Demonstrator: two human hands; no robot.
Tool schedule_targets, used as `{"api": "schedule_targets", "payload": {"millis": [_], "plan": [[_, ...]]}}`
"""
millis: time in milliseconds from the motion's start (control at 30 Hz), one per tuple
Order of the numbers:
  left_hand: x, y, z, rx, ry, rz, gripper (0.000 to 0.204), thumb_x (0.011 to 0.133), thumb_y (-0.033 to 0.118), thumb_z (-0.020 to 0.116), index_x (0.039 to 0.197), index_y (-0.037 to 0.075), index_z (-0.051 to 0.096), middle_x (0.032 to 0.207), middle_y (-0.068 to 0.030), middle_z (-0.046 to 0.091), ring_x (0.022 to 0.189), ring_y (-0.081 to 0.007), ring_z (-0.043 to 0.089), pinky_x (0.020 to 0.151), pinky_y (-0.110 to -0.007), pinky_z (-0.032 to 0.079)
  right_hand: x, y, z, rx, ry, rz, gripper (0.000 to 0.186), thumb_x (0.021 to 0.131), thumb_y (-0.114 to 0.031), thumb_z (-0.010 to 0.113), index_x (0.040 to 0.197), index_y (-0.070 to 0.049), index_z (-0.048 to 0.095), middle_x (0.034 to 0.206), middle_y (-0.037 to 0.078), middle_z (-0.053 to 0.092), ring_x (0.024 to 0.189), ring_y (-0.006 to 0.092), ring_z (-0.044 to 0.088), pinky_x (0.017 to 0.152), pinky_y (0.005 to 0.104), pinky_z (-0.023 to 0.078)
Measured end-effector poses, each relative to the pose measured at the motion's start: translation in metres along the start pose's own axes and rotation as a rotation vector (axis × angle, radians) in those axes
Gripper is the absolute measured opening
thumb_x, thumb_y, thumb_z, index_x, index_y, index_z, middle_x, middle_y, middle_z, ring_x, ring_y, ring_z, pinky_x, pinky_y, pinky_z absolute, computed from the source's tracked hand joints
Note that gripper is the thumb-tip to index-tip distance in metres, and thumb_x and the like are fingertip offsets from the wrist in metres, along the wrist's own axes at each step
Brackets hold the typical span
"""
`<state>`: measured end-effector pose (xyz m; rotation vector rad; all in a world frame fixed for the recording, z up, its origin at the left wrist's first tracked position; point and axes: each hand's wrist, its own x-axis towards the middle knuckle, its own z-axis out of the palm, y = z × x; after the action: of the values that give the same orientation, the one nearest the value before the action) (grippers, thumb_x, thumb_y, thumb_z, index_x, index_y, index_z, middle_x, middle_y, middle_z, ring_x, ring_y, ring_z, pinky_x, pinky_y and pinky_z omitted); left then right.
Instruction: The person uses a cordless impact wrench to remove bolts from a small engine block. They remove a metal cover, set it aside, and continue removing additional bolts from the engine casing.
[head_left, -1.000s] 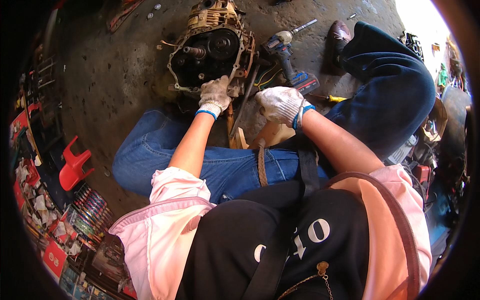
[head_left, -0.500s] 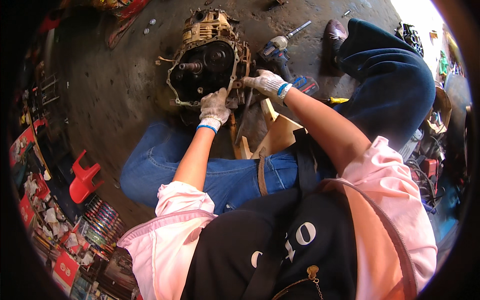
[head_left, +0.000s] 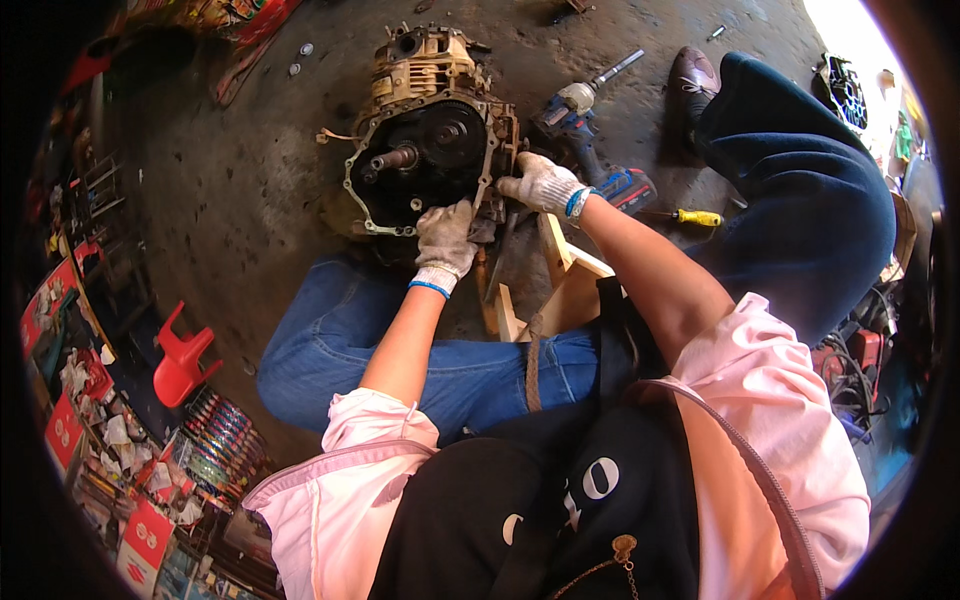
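Observation:
A rusty engine block [head_left: 420, 60] with an opened dark crankcase, gasket rim, shaft [head_left: 390, 160] and round gear [head_left: 446, 135] sits on the floor. My left hand [head_left: 445, 238], in a dirty white glove, has its fingers closed on the crankcase's bottom right edge. My right hand [head_left: 540, 185], also gloved, is at the right side of the housing, fingers curled against it, tips partly hidden. Beside it lie a cordless impact driver [head_left: 580, 130] and a yellow-handled screwdriver [head_left: 697, 217]. Below the engine are pale wood pieces [head_left: 560, 260] and a wooden handle [head_left: 485, 290].
A concrete floor [head_left: 240, 170] surrounds the engine. My shoe [head_left: 697, 78] and bent right leg are at the right. A red plastic stool [head_left: 183, 355] and cluttered shelving [head_left: 95, 420] stand at left; machine parts [head_left: 842, 90] and cables lie at far right. A loose socket [head_left: 717, 32] lies above.
My right hand has moved up and left from over the tool handle onto the housing's side, uncovering the wood pieces. The engine and both hands sit slightly lower in the picture.

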<state>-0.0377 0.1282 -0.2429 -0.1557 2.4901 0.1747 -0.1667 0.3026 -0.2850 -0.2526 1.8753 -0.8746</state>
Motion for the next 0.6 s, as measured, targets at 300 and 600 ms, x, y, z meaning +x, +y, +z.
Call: {"api": "schedule_targets", "payload": {"millis": [300,600], "plan": [[-0.003,-0.007,0.010,-0.046,0.120,0.075,0.041,0.066,0.015,0.082,0.100,0.011,0.059,0.093,-0.0120,0.070,0.097,-0.0344,0.066,0.090,-0.046,0.049,0.008,0.001,0.006,0.439,-0.066,0.298,0.041,0.084,-0.024,0.076,0.124,-0.016,0.070,0.120,0.022,0.069,0.114,0.0366,0.064,0.096,0.0398,0.051],[-0.005,-0.004,0.015,-0.115,0.164,0.023,0.049,0.068,0.026,0.085,0.107,0.011,0.060,0.097,-0.0108,0.071,0.101,-0.0335,0.066,0.095,-0.046,0.047,0.002,0.004,0.009,-0.358,0.051,-0.578,0.013,0.085,-0.018,0.078,0.091,-0.007,0.074,0.087,0.018,0.071,0.087,0.0386,0.068,0.076,0.0432,0.055]]}}
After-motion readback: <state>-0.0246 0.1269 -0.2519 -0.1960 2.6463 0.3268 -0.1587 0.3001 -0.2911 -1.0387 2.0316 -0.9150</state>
